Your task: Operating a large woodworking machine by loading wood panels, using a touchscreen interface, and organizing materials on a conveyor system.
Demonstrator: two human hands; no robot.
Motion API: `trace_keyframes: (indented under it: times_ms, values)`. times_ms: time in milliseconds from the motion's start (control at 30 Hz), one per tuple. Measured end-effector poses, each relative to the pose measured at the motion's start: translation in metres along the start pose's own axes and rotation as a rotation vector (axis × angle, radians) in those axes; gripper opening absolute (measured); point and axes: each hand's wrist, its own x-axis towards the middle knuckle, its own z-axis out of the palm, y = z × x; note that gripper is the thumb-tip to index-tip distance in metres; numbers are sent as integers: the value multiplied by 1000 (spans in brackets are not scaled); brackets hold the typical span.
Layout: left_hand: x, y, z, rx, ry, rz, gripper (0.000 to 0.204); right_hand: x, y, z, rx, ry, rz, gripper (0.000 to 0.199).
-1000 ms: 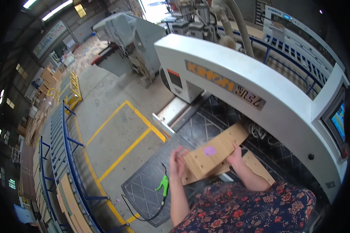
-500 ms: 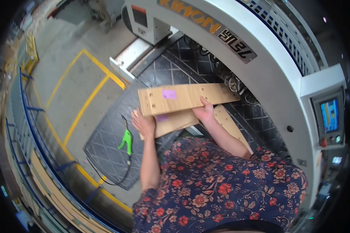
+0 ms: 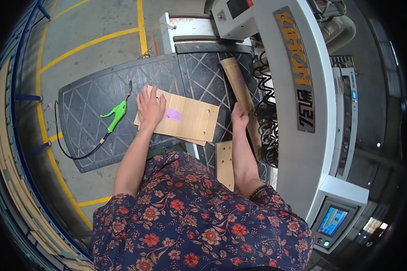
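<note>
My left hand (image 3: 150, 107) lies flat with fingers spread on the left end of a light wooden panel (image 3: 192, 116). A pink label and a few drilled holes mark this panel, and another panel shows from under its edges. Farther right, my right hand (image 3: 239, 116) is closed on the near long edge of a long wooden board (image 3: 236, 79). That board is tilted up and stands close to coiled black hoses; its lower part is partly behind my wrist. Beside my right forearm lies another drilled board (image 3: 224, 165).
A green air blow gun (image 3: 117, 115) on a black hose lies on the dark ribbed table (image 3: 88, 97) at the left. Coiled hoses (image 3: 267, 128) hang under the grey machine beam (image 3: 298, 58). A control screen (image 3: 332, 221) is at the lower right, a blue rack (image 3: 18, 90) far left.
The long board has moved right, off the labelled panel, and tilted up in my right hand. My left hand has shifted onto the panel's top. The whole view has turned.
</note>
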Motion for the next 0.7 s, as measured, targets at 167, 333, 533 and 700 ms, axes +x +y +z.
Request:
trace_keyframes:
  times_ms: [167, 333, 533, 700]
  values:
    - [-4, 0, -7, -26, 33, 14, 49, -15, -6, 0, -1026, -20, 208, 48]
    - [3, 0, -9, 32, -15, -25, 46, 38, -24, 5, -527, 350, -83, 38]
    - [22, 5, -7, 2, 43, 15, 45, 82, -16, 52, -606, 100, -301, 32]
    - [21, 6, -17, 19, 58, 27, 44, 69, -6, 67, -770, -15, -427, 24]
